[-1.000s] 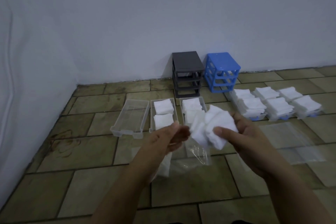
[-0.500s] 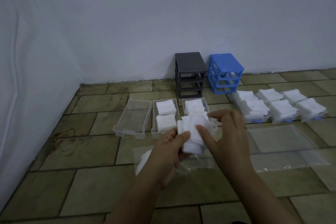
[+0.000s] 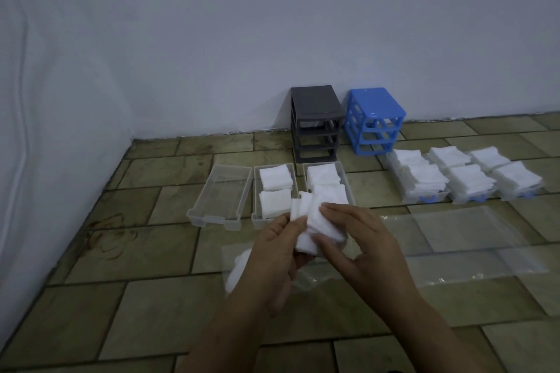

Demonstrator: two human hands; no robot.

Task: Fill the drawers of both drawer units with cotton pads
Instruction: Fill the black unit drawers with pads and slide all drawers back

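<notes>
A: What's laid out, biggest things first, taking the dark grey plastic drawer frame [image 3: 316, 123] as the marker?

B: It stands against the wall on the tiled floor [image 3: 145, 275] with all its slots vacant. Touching or just beside it on its right is the bright blue plastic drawer frame [image 3: 375, 119], also without drawers. Further right and nearer the camera sit three clear drawers with blue handles [image 3: 466, 182], heaped with white pads. In front of the grey frame lie three clear grey-tinted drawers: the left one [image 3: 219, 195] bare, the middle one [image 3: 272, 191] holding two stacks, the right one [image 3: 328, 182] partly loaded. Flat clear plastic bags [image 3: 472, 239] lie in front of all that.

A: And the hands?

B: Both are raised in front of the grey frame, just before the right drawer. The left hand [image 3: 277, 257] and right hand [image 3: 366, 247] have their fingers curled round one small bundle of white square cotton pads [image 3: 315, 221], pinching it from either side.

A: So which step?

B: Squaring up a bundle before placing it, I'd judge. The blue set looks finished; the grey set is roughly halfway.

A: Next?

B: Probably lowering the bundle flat into the right drawer's near end, keeping the loose pads aligned so they don't fan out.
</notes>
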